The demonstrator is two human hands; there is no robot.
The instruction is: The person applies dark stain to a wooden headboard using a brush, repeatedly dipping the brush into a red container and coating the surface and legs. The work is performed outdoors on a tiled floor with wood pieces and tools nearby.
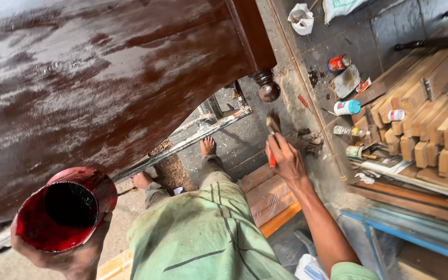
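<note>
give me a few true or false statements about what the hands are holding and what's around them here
1. The left hand holds a red-stained can from below. True.
2. The right hand holds a hammer. False: it grips a paintbrush with a red handle.
3. The brush is pressed against the glossy dark-brown wooden panel. False: it is held apart from the panel, out over the floor.
4. The person's feet are bare. True: the bare foot stands on the floor below the panel.
5. The stack of wooden planks lies to the person's left. False: it lies on the right, with cans and bottles beside it.
</note>
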